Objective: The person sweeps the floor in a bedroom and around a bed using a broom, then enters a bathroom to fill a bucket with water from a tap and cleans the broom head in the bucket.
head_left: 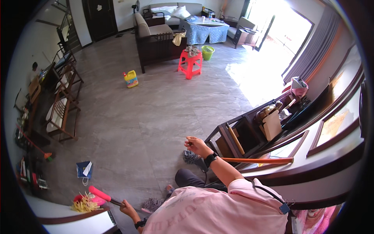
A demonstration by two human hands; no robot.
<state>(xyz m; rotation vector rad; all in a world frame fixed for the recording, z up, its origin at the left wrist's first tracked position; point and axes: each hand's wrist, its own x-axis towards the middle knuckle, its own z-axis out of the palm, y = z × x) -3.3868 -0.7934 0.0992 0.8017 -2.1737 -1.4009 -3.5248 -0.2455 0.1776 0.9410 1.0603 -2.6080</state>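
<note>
At the lower left, my left hand (128, 210) is closed round the dark shaft of a mop with a pink grip (98, 192). The shaft lines up with a grey stringy mop head (152, 204) low beside my foot. My right hand (198, 146) reaches forward over the floor, its fingers loosely bent and a little apart, with no held thing visible. Below it lies another grey mop head (190, 157). An orange pole (259, 160) runs behind my right forearm toward the wall; its join to that mop head is hidden.
A yellow jug (131, 79) stands on the grey tiles (144, 113). Ahead are a red stool (190, 64) bearing a cloth, a green bucket (207, 53) and a sofa (157, 43). Chairs (62, 113) line the left; a cluttered cabinet (241, 136) stands right. A blue dustpan-like item (82, 170) lies left.
</note>
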